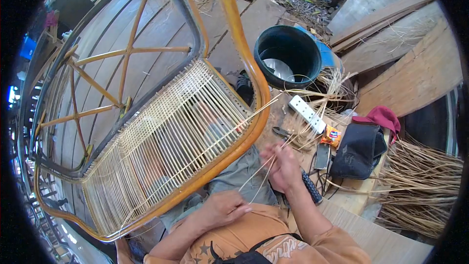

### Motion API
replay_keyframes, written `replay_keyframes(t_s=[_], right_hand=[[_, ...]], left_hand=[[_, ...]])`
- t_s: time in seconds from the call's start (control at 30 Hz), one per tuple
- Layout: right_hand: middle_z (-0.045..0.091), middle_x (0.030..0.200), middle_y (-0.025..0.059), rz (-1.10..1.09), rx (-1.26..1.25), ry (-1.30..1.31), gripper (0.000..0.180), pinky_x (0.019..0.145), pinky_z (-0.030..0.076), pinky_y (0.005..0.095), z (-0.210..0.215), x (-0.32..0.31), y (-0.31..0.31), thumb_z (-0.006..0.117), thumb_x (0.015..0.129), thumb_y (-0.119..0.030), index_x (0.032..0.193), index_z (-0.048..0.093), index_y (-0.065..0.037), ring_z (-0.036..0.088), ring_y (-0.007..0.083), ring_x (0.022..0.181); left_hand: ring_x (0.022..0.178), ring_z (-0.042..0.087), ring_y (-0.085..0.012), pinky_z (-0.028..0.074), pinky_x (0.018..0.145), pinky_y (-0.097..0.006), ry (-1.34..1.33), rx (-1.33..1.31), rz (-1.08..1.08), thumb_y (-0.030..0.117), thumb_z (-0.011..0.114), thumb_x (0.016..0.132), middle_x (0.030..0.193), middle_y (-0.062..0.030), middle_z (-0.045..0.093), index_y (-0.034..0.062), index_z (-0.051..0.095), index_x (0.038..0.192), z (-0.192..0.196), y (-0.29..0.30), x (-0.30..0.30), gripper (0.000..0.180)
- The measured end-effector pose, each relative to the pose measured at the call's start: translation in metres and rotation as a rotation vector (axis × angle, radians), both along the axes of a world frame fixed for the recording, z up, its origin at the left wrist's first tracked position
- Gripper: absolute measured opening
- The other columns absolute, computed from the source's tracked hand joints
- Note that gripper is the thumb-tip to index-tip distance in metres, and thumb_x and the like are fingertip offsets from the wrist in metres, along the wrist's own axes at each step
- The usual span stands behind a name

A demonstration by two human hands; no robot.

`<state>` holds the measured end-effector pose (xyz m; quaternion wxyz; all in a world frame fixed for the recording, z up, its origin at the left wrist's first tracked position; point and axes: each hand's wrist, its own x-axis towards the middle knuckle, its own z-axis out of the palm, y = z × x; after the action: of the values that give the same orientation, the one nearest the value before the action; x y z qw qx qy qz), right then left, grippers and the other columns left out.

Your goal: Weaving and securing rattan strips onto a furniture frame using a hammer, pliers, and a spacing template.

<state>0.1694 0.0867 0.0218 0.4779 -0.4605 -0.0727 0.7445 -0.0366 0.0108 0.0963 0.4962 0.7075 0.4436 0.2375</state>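
Note:
A bent-wood chair frame (pixel 264 90) leans across my lap, with a partly woven panel of pale cane strands (pixel 168 154) stretched inside it. My right hand (pixel 284 168) is raised to the right of the panel, its fingers pinched on thin cane strands (pixel 264 166). These strands run down toward my left hand (pixel 225 209), which rests low near my shirt with curled fingers. The strands reach that hand by its thumb and fingertips; its exact grip is partly hidden. Both hands are apart from the woven panel.
Right of the frame lie pliers (pixel 281 132), a white power strip (pixel 307 114), a phone (pixel 322 156), an orange packet (pixel 331 136) and a black pouch (pixel 356 151). A dark bucket (pixel 312 51) stands beyond. Bundled cane strips (pixel 420 181) and planks (pixel 415 68) lie far right.

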Motion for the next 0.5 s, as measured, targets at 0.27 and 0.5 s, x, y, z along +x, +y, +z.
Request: replay_keyframes(t_s=[0.27,0.5], right_hand=[[0.058,0.095,0.0109,0.258,-0.050,-0.292,0.030,0.062,0.052,0.0313,0.016,0.050,0.061,0.049,0.092,-0.019,0.116,0.043,-0.002,0.061,0.0190,0.076],[0.055,0.056,0.0053,0.487,-0.014,-1.072,0.040,0.036,0.037,0.0245,0.095,0.105,0.061,0.054,0.085,-0.040,0.082,0.060,-0.001,0.050,0.0109,0.042]], left_hand=[[0.061,0.055,-0.0264,0.044,0.054,-0.036,0.367,0.045,0.109,0.026,0.066,0.079,0.065,-0.0084,0.054,0.0056,0.060,0.073,0.024,-0.053,-0.076,0.022],[0.061,0.055,-0.0278,0.045,0.056,-0.037,0.376,-0.096,0.251,0.024,0.065,0.080,0.065,-0.0101,0.054,0.0053,0.060,0.073,0.015,-0.064,-0.072,0.020]])
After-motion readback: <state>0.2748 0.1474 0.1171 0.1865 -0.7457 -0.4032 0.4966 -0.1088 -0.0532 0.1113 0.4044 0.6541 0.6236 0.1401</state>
